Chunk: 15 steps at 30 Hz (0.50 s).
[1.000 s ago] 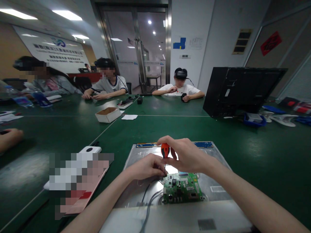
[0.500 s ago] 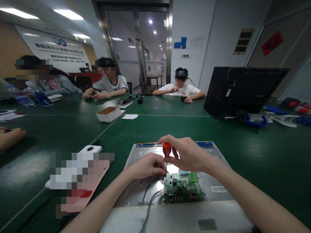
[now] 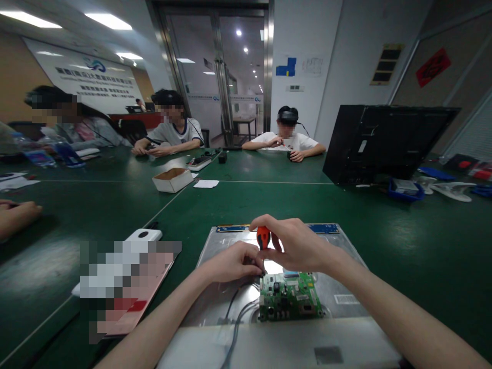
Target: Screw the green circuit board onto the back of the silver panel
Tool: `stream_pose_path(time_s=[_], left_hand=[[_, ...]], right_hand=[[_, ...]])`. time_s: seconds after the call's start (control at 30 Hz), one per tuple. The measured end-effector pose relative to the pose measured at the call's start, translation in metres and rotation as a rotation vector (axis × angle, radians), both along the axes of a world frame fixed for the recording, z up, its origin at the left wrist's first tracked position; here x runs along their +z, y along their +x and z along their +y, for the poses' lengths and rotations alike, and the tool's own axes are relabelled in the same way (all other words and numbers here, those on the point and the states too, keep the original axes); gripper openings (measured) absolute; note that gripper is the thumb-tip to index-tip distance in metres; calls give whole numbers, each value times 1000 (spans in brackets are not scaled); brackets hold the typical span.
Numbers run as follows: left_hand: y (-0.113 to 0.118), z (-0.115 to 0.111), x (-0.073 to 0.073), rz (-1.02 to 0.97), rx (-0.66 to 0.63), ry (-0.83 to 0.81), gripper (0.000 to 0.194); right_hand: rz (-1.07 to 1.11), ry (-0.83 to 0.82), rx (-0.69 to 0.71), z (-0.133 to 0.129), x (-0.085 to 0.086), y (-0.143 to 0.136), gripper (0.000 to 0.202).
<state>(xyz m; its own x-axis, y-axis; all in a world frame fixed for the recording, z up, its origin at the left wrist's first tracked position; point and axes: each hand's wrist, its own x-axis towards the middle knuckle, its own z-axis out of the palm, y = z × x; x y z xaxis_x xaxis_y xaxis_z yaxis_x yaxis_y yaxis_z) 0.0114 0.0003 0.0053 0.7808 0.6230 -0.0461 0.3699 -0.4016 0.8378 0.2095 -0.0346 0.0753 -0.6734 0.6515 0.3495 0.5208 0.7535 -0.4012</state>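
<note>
My right hand grips a small orange-and-black screwdriver by its handle, holding it upright with the shaft pointing down. The tip meets the far left corner of a green circuit board. My left hand is closed beside that corner, its fingertips pinched close to the shaft; what they hold, if anything, is hidden. Beneath the board lies a silver metal display panel with a blue circuit strip along its far edge. Grey cables run from the board's left side across the panel.
Left of the panel are a white device and a pinkish flat item, partly pixelated. An open box stands farther off. A black monitor and a blue tray are at right. Other people sit around the green table.
Both hands keep nearly the same place at the board's corner, the screwdriver still upright. The view has shifted very slightly.
</note>
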Motion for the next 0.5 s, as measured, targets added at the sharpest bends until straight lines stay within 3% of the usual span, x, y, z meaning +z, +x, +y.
stream_pose_path(time_s=[0.5], left_hand=[[0,0,-3,-33,6,-57,6]], right_hand=[[2,-2,-10,0,-2,-1,44]])
